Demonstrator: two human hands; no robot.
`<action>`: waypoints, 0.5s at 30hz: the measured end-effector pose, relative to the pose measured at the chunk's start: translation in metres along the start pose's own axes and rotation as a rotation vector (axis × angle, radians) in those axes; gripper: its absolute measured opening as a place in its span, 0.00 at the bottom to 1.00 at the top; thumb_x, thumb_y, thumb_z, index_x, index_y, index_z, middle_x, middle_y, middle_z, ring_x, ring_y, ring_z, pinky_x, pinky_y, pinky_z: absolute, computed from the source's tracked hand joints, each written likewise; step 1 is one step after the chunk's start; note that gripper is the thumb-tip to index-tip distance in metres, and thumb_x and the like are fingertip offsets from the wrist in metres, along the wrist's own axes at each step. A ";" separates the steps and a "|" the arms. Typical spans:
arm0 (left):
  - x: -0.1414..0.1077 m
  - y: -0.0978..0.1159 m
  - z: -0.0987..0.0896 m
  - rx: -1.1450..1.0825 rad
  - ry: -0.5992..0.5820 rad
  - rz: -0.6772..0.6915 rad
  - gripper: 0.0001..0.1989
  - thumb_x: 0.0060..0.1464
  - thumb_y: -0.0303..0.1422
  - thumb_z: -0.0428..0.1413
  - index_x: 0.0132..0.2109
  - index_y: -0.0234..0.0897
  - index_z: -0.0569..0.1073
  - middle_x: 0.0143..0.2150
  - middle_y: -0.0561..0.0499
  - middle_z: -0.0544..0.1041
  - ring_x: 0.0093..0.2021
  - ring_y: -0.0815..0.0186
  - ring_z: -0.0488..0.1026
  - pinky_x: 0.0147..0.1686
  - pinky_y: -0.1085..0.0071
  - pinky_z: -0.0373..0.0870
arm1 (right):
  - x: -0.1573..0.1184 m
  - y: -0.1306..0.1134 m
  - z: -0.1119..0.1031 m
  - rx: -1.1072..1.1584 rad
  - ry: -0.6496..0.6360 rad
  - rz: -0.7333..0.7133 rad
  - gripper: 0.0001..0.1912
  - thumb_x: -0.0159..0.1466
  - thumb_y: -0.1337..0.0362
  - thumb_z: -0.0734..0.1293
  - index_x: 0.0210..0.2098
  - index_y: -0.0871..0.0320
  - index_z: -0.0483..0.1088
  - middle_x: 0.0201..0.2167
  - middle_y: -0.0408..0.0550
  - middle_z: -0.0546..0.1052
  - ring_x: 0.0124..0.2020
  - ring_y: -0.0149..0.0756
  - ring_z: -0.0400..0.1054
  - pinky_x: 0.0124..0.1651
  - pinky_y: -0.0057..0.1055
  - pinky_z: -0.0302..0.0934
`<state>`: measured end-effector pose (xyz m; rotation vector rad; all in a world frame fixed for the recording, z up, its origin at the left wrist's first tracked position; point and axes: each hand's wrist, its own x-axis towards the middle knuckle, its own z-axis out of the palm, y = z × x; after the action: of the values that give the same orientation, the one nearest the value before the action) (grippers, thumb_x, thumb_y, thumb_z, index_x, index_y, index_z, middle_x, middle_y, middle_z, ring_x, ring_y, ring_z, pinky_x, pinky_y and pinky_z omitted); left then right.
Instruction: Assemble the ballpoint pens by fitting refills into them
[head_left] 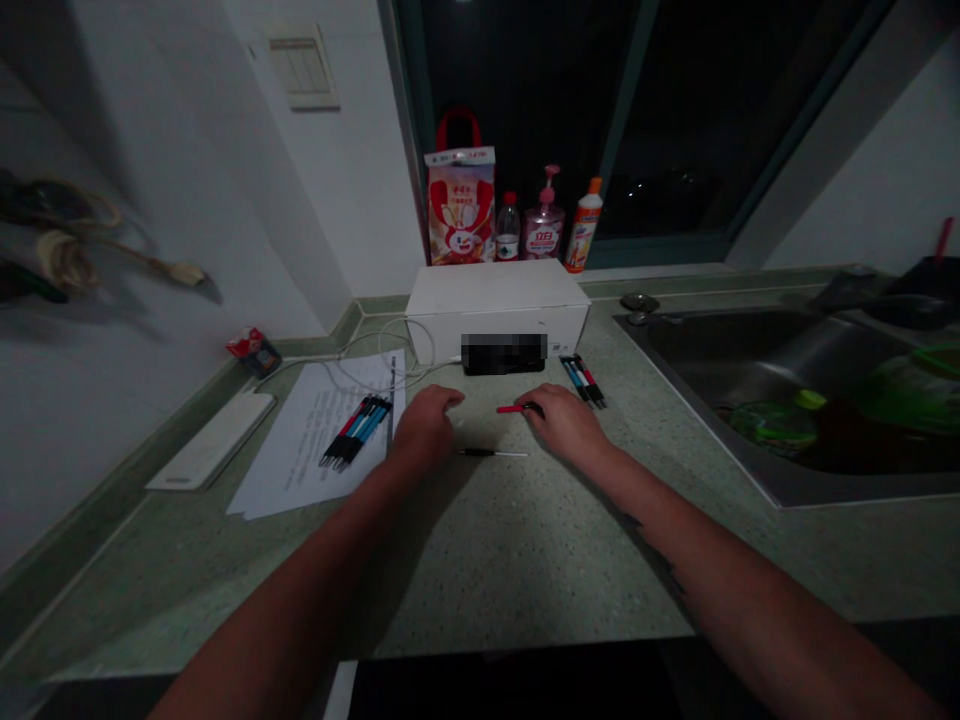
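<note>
My right hand rests its fingers on a red-and-black pen, whose red end sticks out to the left of the fingertips. My left hand lies on the speckled green countertop and holds nothing. Between and just below the hands lies a thin black-and-silver pen part. A bundle of several red, blue and black pens sits on a printed paper sheet to my left. Another small group of pens lies ahead of my right hand.
A white box stands at the back, with a blurred black object before it and a white cable beside it. Bottles line the windowsill. A steel sink lies right; a white board lies left.
</note>
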<state>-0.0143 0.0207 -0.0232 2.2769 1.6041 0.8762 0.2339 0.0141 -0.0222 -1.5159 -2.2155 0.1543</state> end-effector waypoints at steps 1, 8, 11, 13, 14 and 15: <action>0.001 0.002 -0.005 0.038 0.009 -0.042 0.19 0.54 0.18 0.47 0.45 0.34 0.78 0.46 0.42 0.80 0.51 0.56 0.75 0.56 0.57 0.70 | 0.000 0.000 0.000 0.000 -0.001 -0.005 0.10 0.67 0.69 0.67 0.44 0.55 0.80 0.43 0.52 0.81 0.47 0.45 0.73 0.51 0.39 0.65; -0.003 0.011 -0.013 0.172 -0.195 -0.103 0.10 0.56 0.27 0.56 0.44 0.37 0.78 0.43 0.44 0.78 0.45 0.56 0.75 0.47 0.63 0.70 | 0.000 -0.001 0.000 0.003 -0.014 -0.030 0.10 0.66 0.70 0.67 0.43 0.55 0.80 0.42 0.51 0.80 0.48 0.45 0.72 0.52 0.40 0.65; -0.003 0.008 -0.007 0.169 -0.194 -0.088 0.09 0.58 0.25 0.54 0.41 0.37 0.78 0.43 0.44 0.78 0.45 0.57 0.75 0.47 0.62 0.69 | 0.000 0.001 0.000 -0.002 -0.006 -0.021 0.09 0.66 0.70 0.68 0.42 0.55 0.80 0.42 0.51 0.80 0.47 0.45 0.72 0.52 0.40 0.64; -0.002 0.007 -0.002 0.148 -0.189 -0.059 0.09 0.60 0.26 0.53 0.40 0.37 0.78 0.42 0.44 0.78 0.45 0.57 0.74 0.47 0.62 0.69 | 0.000 0.002 0.002 -0.005 -0.007 -0.029 0.09 0.66 0.70 0.68 0.41 0.55 0.80 0.41 0.52 0.80 0.47 0.45 0.72 0.51 0.40 0.64; -0.002 0.007 0.000 0.137 -0.189 -0.037 0.09 0.61 0.26 0.53 0.40 0.37 0.78 0.41 0.44 0.78 0.45 0.57 0.74 0.47 0.62 0.69 | 0.001 0.002 0.002 -0.006 -0.008 -0.036 0.09 0.66 0.70 0.67 0.41 0.55 0.80 0.41 0.52 0.80 0.47 0.45 0.72 0.51 0.40 0.64; -0.001 0.008 0.002 0.129 -0.192 -0.014 0.09 0.61 0.27 0.53 0.40 0.37 0.78 0.41 0.45 0.78 0.46 0.57 0.74 0.48 0.63 0.69 | 0.001 0.001 0.003 -0.007 -0.009 -0.041 0.10 0.66 0.71 0.67 0.41 0.55 0.80 0.41 0.52 0.80 0.47 0.44 0.72 0.51 0.39 0.64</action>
<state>-0.0071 0.0168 -0.0213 2.3504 1.6312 0.5453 0.2334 0.0159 -0.0250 -1.4748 -2.2546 0.1404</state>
